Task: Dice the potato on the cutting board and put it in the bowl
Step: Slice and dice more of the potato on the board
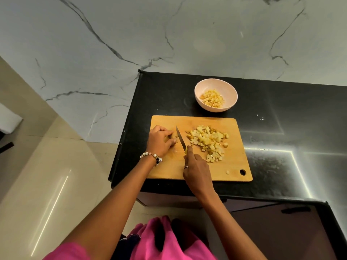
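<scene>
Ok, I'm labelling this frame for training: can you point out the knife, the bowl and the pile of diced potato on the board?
knife (180, 137): head view, middle of the blade.
bowl (227, 86): head view, bare inner wall.
pile of diced potato (208, 140): head view, centre of the heap.

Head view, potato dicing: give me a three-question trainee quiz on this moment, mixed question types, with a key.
1. True or false: the bowl already holds some diced potato.
2. Which hand grips the knife? A) left hand B) right hand
3. Fill in: the pile of cubes lies on the ____.

Key: 1 true. 2 B; the left hand holds the remaining potato piece beside the blade. 3 cutting board.
</scene>
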{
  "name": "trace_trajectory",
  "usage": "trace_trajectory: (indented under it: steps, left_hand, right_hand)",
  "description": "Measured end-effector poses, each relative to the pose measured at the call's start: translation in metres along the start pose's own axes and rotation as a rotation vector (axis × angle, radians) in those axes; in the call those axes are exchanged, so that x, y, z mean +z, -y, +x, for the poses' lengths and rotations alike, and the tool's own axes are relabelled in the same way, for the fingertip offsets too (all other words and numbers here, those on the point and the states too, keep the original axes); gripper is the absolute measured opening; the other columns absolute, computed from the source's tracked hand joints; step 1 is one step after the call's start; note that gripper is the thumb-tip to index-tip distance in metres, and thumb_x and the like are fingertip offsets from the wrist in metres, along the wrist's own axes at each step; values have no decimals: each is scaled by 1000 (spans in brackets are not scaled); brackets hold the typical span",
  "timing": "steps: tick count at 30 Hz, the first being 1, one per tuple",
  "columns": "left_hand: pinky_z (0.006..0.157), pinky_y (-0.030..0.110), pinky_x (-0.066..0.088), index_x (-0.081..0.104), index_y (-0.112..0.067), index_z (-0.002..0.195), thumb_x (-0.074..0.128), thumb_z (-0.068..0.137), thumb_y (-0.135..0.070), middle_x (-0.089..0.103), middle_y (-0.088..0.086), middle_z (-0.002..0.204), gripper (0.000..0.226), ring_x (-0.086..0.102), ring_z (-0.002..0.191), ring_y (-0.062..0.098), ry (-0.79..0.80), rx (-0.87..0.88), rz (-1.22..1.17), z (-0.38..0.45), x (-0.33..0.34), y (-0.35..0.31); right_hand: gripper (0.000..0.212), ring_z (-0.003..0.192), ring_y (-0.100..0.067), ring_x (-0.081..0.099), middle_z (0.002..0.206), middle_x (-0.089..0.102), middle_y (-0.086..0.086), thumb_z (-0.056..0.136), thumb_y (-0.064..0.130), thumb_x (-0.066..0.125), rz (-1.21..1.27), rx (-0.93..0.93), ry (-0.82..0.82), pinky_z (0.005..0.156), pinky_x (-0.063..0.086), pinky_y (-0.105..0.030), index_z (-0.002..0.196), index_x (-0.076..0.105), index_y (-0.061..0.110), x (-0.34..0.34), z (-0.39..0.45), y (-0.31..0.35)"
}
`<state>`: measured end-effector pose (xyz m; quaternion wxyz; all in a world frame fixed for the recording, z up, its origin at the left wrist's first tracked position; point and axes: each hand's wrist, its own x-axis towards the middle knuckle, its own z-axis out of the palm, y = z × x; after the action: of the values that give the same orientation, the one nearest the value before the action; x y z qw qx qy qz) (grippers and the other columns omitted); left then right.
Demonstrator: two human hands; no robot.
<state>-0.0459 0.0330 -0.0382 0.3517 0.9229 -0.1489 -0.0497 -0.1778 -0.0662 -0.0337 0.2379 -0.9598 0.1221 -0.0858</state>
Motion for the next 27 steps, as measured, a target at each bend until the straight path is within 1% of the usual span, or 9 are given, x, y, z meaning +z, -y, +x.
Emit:
trace_trajectory:
  steps: [3, 6, 10, 13, 15, 19, 23, 25, 27]
  left_hand:
    - [84, 20, 37, 64, -17, 119, 73, 78, -28, 54, 1, 110, 43, 46, 105, 16, -17, 12, -28, -1, 2, 3]
    - [82, 22, 40, 66, -20, 116, 73, 78, -27, 54, -3, 105, 39, 45, 101, 13, -58, 9, -67, -1, 6, 4]
    - [77, 18, 34, 67, -19, 114, 73, 78, -26, 55, -5, 104, 38, 40, 98, 9, -65, 1, -84, -1, 7, 3]
    - [77, 19, 34, 67, -18, 114, 73, 78, -27, 56, -5, 104, 38, 41, 99, 11, -74, 4, -79, 0, 8, 4]
    - [77, 20, 37, 67, -18, 113, 73, 78, -28, 57, -6, 104, 37, 43, 99, 12, -79, 14, -73, 0, 9, 4]
    - [80, 23, 40, 67, -18, 113, 71, 79, -28, 58, -6, 102, 36, 43, 97, 14, -70, 52, -68, 0, 9, 7]
    - [79, 20, 35, 67, -17, 113, 72, 79, -27, 59, -5, 101, 35, 44, 98, 16, -57, 51, -64, 2, 9, 6]
    - [79, 18, 33, 68, -16, 111, 73, 78, -27, 58, -5, 100, 35, 44, 97, 14, -63, 46, -78, 1, 9, 7]
    - [78, 17, 32, 68, -15, 111, 73, 78, -26, 59, -5, 100, 35, 44, 97, 13, -75, 46, -73, 1, 9, 6]
  right_hand:
    - [47, 81, -38, 57, 101, 61, -20, 100, 16, 36, -23, -16, 6, 60, 34, -36, 145, 29, 4, 0, 2, 0]
    - [49, 78, -37, 57, 96, 62, -20, 97, 11, 39, -29, -20, 12, 58, 30, -34, 145, 30, 3, 1, 1, 3]
    - [48, 62, -37, 55, 82, 62, -21, 92, 5, 46, -39, -1, 8, 51, 29, -33, 139, 39, -2, 4, 1, 6]
    - [47, 51, -35, 53, 70, 61, -19, 85, 3, 51, -57, 4, 6, 46, 27, -30, 131, 48, -7, 4, 0, 11]
    - [47, 49, -34, 52, 68, 60, -19, 84, 4, 51, -78, 4, 25, 45, 26, -29, 129, 49, -8, 4, 1, 14]
    - [47, 39, -30, 49, 60, 59, -16, 75, 0, 61, -231, -10, 30, 41, 22, -25, 122, 56, -8, 3, 9, 21]
    - [49, 29, -24, 43, 51, 54, -10, 67, 3, 54, -368, -23, -5, 38, 14, -21, 114, 62, -6, 6, 6, 26]
    - [50, 28, -22, 41, 50, 53, -9, 65, 0, 61, -374, -31, 7, 38, 13, -21, 115, 61, -7, 3, -7, 24]
    - [61, 28, -21, 41, 50, 53, -9, 54, -1, 75, -379, -44, 52, 37, 13, -21, 113, 63, -8, 1, -23, 19]
